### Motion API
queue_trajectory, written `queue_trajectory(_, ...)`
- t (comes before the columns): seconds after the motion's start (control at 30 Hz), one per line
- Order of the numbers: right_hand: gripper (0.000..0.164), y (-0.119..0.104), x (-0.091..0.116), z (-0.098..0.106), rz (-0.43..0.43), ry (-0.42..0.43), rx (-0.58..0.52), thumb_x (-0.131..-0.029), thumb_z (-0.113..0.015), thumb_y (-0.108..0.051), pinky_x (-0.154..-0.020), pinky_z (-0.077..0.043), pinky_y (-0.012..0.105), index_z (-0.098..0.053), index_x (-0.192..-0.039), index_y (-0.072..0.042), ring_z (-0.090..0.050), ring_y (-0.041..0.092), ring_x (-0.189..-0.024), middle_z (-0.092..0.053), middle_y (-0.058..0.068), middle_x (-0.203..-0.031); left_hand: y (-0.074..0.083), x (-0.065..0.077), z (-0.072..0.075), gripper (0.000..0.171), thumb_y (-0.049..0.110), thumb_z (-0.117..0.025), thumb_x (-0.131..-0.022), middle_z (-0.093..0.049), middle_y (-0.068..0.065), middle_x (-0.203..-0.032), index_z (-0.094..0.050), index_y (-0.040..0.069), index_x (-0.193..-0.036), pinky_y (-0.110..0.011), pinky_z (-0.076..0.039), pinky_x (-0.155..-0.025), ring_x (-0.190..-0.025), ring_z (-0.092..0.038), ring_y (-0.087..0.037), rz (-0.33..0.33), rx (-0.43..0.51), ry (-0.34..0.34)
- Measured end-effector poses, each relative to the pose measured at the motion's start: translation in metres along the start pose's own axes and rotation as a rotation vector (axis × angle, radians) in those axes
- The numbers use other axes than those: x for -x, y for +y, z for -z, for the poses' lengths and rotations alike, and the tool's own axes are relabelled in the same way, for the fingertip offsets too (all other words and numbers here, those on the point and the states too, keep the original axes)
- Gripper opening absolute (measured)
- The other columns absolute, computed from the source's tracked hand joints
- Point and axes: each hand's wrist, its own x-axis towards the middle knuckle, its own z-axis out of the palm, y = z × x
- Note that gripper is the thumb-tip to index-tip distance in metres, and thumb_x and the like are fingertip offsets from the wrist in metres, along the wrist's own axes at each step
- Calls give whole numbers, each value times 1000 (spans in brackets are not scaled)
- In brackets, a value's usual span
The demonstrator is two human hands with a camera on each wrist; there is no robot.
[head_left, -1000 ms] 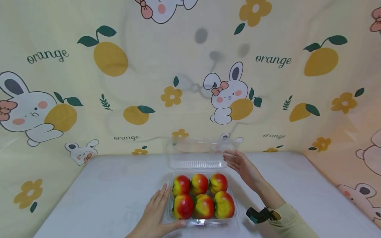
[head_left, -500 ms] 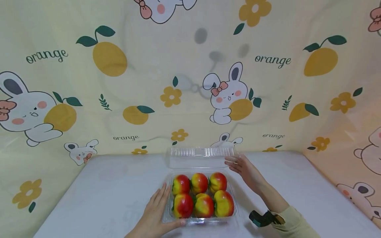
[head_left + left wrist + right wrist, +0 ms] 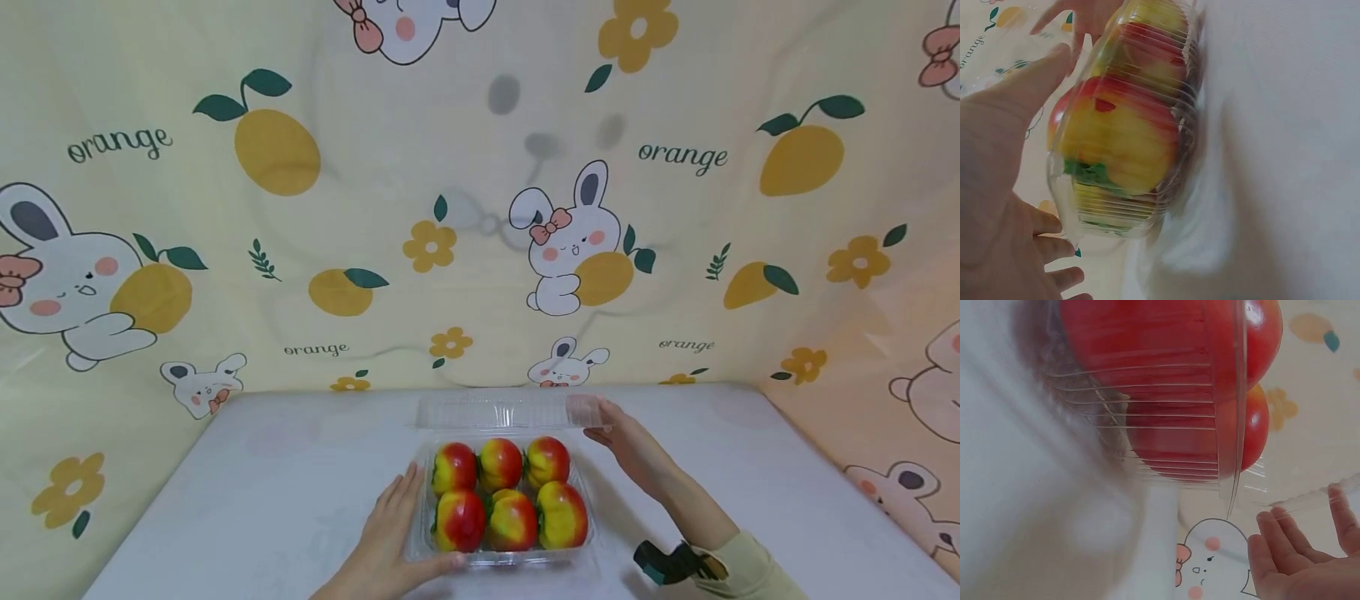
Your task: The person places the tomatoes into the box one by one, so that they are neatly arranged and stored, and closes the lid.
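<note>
A clear plastic clamshell box (image 3: 507, 560) sits on the white table, its base holding several red-and-yellow, pepper-like pieces (image 3: 459, 521) with bits of green. Behind the base, the hinged transparent lid (image 3: 495, 412) stands away from them. My left hand (image 3: 382, 542) rests along the box's left side, fingers straight, with the thumb at the front left corner. At the lid's right end is my right hand (image 3: 633, 450). In the right wrist view, the right fingers (image 3: 1282, 540) are fairly straight, their tips at the lid's edge, with the thumb apart from them.
The white table (image 3: 262, 500) stretches to both sides of the box. At its back hangs a cream cloth (image 3: 480, 167) printed with rabbits, oranges and flowers. A dark device (image 3: 667, 562) is strapped on the right wrist, by a light sleeve (image 3: 750, 567).
The lid's top edge has dropped lower in the head view, and the lid looks flatter. My right hand has moved slightly down and right with it. The left hand stays in place.
</note>
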Motion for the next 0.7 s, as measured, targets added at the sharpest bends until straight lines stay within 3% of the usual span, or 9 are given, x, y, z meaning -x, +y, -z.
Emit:
queue_trajectory(0.37,61,11,6,1,55,-49,51,-100,-32,-45,-104,7,76,-32,-146,-5,-5,42,-142,-10,18,-157,7,4,17,97,64,-55,-85,-13,-14,-160,-10,15,-155,-74,-22,-103,-145,-11,-39,27,119,56)
queue_trajectory(0.7,59,21,10,2,112,-51,61,-100,-38,-42,-109,-5,73,-34,-145,-3,-17,44,-140,-23,23,-154,13,3,29,73,53,-45,-95,-18,-13,-159,-15,24,-155,-76,-22,-102,-143,-19,-40,-55,249,204)
